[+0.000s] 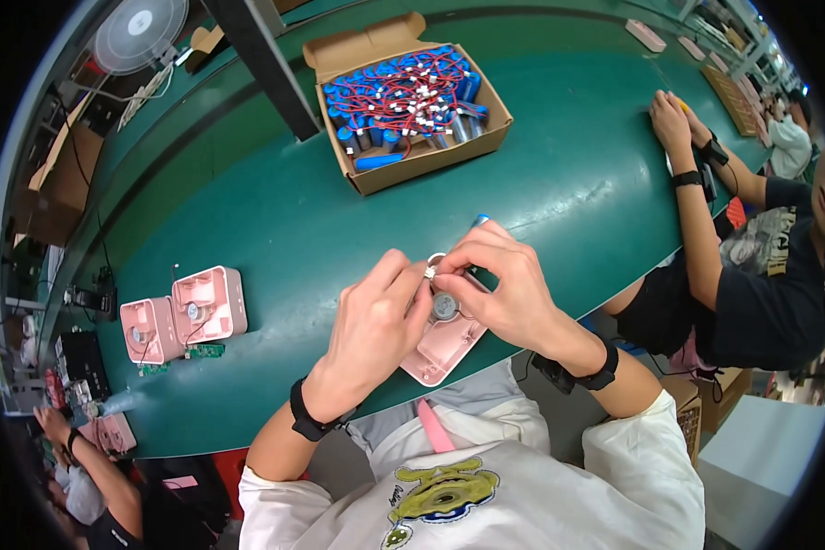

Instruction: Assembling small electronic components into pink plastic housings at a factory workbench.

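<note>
My left hand (376, 316) and my right hand (509, 284) meet over an open pink plastic casing (431, 367) at the table's near edge. Between their fingertips sits a small white plug connector (430, 272), and both hands are closed in a pinch on it. Below the fingers, a round grey speaker (445, 307) lies inside the casing. A blue tip (481, 220), coloured like the boxed batteries, pokes out beyond my right knuckles; the rest of it is hidden by the hand. My fingers also cover the casing's far part.
Ahead stands an open cardboard box (435, 156) of blue batteries with red and black leads. Two pink casings (213, 307) with green circuit boards (205, 350) lie left on the green table (284, 220). A dark post (261, 69) rises beyond. Co-workers' arms (697, 220) rest at right; another works lower left.
</note>
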### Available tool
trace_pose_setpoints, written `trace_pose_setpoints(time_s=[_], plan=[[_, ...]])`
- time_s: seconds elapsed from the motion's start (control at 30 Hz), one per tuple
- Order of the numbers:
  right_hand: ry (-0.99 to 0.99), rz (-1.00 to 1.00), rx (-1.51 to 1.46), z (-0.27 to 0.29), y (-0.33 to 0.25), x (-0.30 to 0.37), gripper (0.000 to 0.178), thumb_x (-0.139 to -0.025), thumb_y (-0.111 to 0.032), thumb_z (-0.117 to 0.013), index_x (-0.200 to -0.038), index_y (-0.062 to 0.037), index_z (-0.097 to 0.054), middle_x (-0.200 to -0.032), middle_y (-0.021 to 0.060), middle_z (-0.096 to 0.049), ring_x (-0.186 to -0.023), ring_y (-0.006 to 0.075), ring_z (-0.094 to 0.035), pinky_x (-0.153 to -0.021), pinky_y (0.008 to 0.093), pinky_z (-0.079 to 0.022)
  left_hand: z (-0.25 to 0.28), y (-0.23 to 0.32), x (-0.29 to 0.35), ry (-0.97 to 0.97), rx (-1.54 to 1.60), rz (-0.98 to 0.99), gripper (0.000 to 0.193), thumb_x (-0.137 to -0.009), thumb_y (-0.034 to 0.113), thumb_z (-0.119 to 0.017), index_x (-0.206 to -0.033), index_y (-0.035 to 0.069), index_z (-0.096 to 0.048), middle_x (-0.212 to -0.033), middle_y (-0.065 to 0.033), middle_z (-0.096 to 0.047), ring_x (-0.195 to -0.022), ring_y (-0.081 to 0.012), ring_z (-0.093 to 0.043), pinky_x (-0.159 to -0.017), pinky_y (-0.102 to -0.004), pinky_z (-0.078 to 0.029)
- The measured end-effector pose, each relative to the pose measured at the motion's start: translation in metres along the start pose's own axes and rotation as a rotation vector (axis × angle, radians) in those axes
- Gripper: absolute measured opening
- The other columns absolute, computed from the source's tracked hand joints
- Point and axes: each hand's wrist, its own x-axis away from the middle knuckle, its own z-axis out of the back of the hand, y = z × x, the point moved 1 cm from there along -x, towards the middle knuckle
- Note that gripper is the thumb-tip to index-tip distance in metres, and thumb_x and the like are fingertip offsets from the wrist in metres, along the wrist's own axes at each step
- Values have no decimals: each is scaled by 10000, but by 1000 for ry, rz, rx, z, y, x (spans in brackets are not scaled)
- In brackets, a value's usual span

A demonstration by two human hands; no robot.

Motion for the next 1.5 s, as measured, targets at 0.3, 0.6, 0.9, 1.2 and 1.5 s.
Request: trace_pose_setpoints(time_s=[0.3, 0.6, 0.9, 1.2, 1.5], plan=[[-172, 69, 73, 7, -9, -12, 195, -803, 50, -753, -983, -24, -744, -969, 98, -720, -889, 319, -633, -828, 401, -519, 13, -18, 15, -10, 110, 89, 146, -874, 20, -755, -1012, -25, -750, -855, -116, -642, -598, -271, -633, -587, -371, -534], [-434, 214, 496, 32, 6, -16, 288, -842, 4, -765, -1125, -23, -720, -1014, 114, -726, -901, 279, -686, -805, 393, -554, 25, -3, 17, -53, 35, 181, 198, -900, 68, -734, -1069, -33, -743, -857, -133, -691, -585, -231, -625, -596, -364, -522], [-376, -150, -80, -5, -25, -22, 288, -816, -2, -801, -1091, -5, -715, -941, 120, -705, -666, 214, -675, -634, 349, -545, 52, -1, 21, -298, 122, 423, 294, -929, 177, -766, -1131, -34, -725, -959, -158, -695, -633, -262, -650, -649, -389, -563], [-110, -20, 440, -23, -92, 42, 610, -841, 32, -769, -1418, -29, -581, -1463, 221, -556, -1308, 397, -563, -1053, 453, -487, 72, -14, 116, -458, 644, 592, 751, -944, 332, -803, -1511, -39, -479, -1371, -234, -524, -1153, -335, -712, -866, -363, -622], [-73, -119, 767, 20, -37, 49, 675, -899, -81, -720, -1524, -41, -468, -1586, 296, -414, -1478, 476, -396, -1228, 511, -337, 192, -16, 138, 224, -62, 160, 457, -867, 203, -813, -1240, -7, -654, -1340, -256, -594, -1280, -460, -572, -1086, -491, -495]])
